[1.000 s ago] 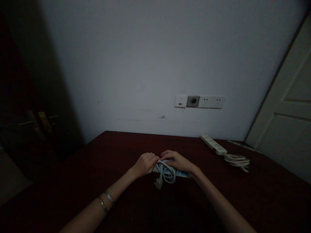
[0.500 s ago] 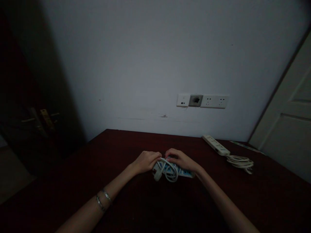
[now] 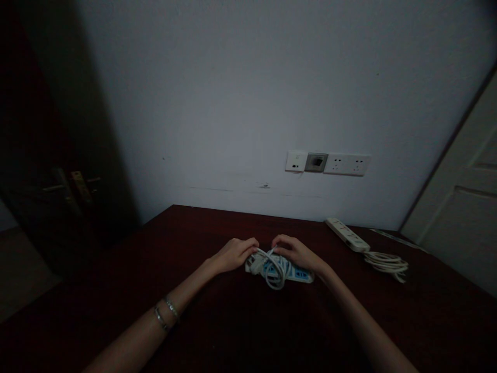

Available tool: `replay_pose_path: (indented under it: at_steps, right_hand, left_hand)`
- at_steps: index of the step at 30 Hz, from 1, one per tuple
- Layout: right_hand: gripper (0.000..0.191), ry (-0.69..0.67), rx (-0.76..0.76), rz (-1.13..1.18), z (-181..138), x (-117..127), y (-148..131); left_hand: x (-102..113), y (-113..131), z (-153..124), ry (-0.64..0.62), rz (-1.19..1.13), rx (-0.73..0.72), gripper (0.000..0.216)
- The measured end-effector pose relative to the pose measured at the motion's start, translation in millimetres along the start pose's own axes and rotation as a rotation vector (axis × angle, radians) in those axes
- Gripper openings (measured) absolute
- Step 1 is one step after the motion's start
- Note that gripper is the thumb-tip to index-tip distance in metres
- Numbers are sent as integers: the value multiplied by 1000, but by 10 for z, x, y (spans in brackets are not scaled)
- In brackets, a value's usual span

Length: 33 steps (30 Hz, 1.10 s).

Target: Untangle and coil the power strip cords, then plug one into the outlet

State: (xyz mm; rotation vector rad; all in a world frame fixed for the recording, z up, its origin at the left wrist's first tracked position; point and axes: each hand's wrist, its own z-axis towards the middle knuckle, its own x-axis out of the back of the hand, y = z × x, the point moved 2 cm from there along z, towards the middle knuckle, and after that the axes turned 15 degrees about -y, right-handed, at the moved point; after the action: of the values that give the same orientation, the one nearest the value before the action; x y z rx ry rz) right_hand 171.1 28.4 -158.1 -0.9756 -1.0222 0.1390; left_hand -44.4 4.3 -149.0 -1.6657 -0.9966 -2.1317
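A white power strip with blue socket faces lies on the dark red table in front of me. Its white cord is looped and crossed over the top of the strip, and a pale plug rests at the strip's left end. My left hand is closed, pinching the cord between thumb and fingers at the left. From the right, my right hand pinches another stretch of the cord just above the strip, its fingers curled.
A second white power strip lies at the back right, its coiled cord beside it. A thin flat strip lies along the table's far edge. Wall sockets are on the wall behind the table.
My hands have moved slightly apart, the right one shifting right with its stretch of cord. The plug has dropped from hanging at the front to lying against the power strip.
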Motion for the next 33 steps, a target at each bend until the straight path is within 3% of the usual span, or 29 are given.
replay_pose_path:
  at_steps: [5,11,24,29,33]
  right_hand:
    - [18,23,-9,-37,-3,21,1]
    - [20,61,-43,-53,-23,32,-22]
    - [25,106,-55,7,-33,40,98]
    - [22,156,-83,-21,-47,48,139]
    - [21,248,-122,-44,-70,68,276]
  left_hand:
    - [-17,-15,7,35,-29,-31,27]
    - [-19,3,-5,170,-1,-43,25]
    - [-25,13,-6,219,53,-9,26]
    - [-47,2,-25,284,138,-7,25]
    - [-77,-17,-48,354,259,-87,23]
